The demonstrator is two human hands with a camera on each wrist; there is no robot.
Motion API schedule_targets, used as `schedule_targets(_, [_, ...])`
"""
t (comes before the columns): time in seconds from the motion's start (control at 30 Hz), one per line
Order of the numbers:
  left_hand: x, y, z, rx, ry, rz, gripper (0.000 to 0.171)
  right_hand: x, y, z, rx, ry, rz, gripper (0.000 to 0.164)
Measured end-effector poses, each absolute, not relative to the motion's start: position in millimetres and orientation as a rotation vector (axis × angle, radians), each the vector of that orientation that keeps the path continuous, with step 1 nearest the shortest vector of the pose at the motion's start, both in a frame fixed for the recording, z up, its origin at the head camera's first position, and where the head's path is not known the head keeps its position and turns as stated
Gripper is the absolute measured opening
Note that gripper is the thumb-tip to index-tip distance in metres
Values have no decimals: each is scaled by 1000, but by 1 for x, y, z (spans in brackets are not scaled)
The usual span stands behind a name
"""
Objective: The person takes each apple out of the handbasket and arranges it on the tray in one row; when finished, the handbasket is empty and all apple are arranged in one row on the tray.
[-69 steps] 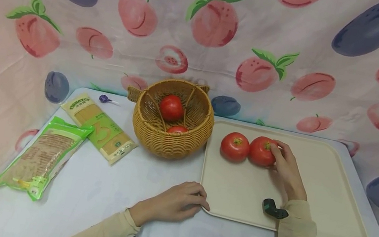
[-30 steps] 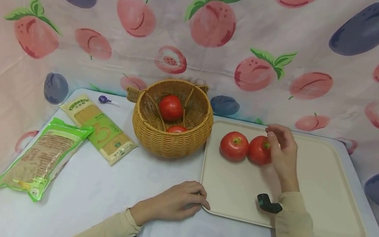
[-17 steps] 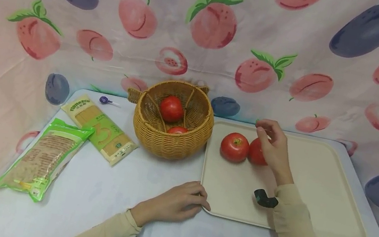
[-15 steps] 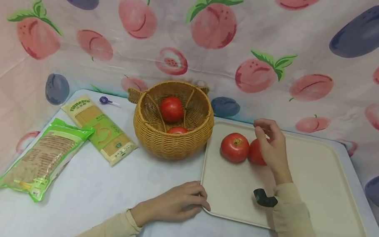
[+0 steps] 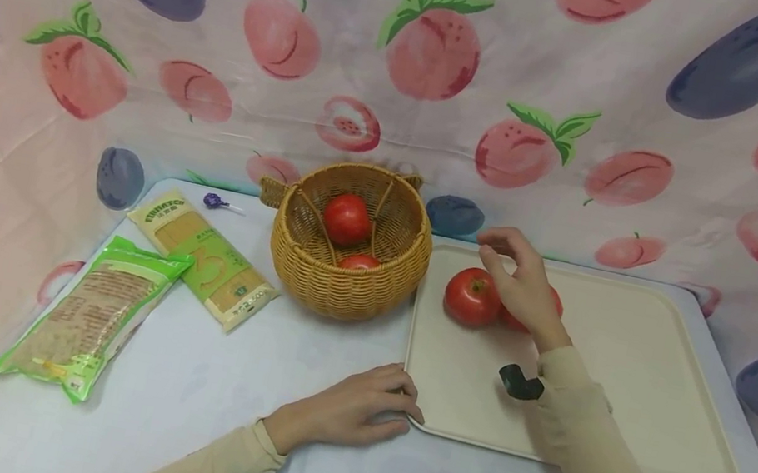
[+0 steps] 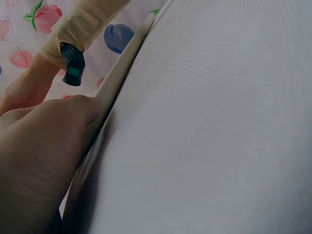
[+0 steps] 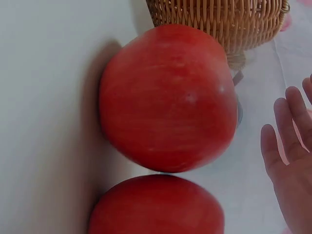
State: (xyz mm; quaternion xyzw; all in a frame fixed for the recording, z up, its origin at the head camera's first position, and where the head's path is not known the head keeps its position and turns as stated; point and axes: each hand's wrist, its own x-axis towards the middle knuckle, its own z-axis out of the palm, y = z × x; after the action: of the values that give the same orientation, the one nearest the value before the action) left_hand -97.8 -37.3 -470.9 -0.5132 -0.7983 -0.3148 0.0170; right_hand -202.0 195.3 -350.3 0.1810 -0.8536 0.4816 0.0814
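Above two tomatoes on a beige tray (image 5: 627, 382), my right hand (image 5: 519, 282) hovers with nothing in it, its fingers spread and loosely bent. The left tomato (image 5: 472, 297) shows almost whole; the right tomato (image 5: 554, 301) is partly hidden behind this hand. Both tomatoes sit side by side in the right wrist view, apart from the fingers (image 7: 290, 131). At the tray's front left corner, my left hand (image 5: 352, 405) holds the rim, with the thumb (image 6: 85, 107) against it in the left wrist view. A wicker basket (image 5: 341, 297) holds two more tomatoes.
To the left lie a pack of dried noodles (image 5: 204, 256) and a green-edged bag of packaged food (image 5: 94, 317), their ends overlapping. A purple lollipop (image 5: 213, 201) is behind them. Fruit-print cloth (image 5: 399, 122) rises behind the white-covered table (image 5: 211, 368).
My right hand has left the right tomato and moved left across the tray, over the tomatoes. The tomatoes, the basket and my left hand stay in place.
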Motion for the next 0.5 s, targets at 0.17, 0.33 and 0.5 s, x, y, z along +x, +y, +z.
schedule_targets(0.17, [-99,-37,-472,-1602,-2484,-960,17,-206,188,-345,593,-2576,1446,26])
schedule_targets(0.33, [-99,-39,-471,-1609,-2492,-950,17,-209,178,-341,677,-2580,1432,24])
schedule_targets(0.5, [-98,-38,-469,-1609,-2478,-945,17,-217,169,-342,781,-2565,1377,23])
